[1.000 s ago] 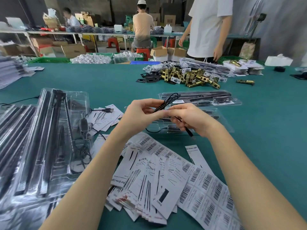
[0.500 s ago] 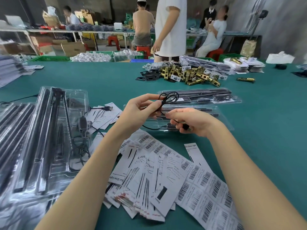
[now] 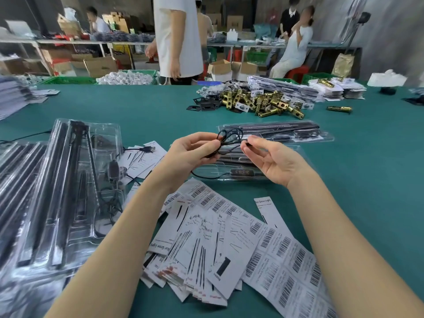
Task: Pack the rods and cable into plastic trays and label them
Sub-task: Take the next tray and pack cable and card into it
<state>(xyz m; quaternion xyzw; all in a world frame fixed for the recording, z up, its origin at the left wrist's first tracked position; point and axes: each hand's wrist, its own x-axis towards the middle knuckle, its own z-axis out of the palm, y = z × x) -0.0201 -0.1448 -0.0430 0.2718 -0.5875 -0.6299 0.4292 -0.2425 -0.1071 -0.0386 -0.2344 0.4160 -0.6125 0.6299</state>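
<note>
My left hand (image 3: 192, 154) pinches a coiled black cable (image 3: 229, 136) held above a clear plastic tray (image 3: 300, 157) that holds black rods. My right hand (image 3: 273, 161) pinches the cable's free end between thumb and forefinger, palm turned up. The cable runs down to a small black controller (image 3: 242, 172) lying in the tray's near edge. A second clear tray (image 3: 275, 131) with rods lies just behind. White paper labels and insert cards (image 3: 206, 237) are spread on the green table (image 3: 137, 111) under my forearms, and barcode sticker sheets (image 3: 282, 260) lie under the right one.
Filled clear trays (image 3: 68, 180) are stacked at the left. A heap of brass latch parts (image 3: 259, 101) lies at the far middle, with packaged stacks (image 3: 332, 87) beyond. A person in a white shirt (image 3: 176, 35) stands at the table's far edge; others sit behind.
My right hand has lifted from the tray and turned palm up, now pinching the cable end near the loops. The coil in my left hand has grown. The standing person moved left.
</note>
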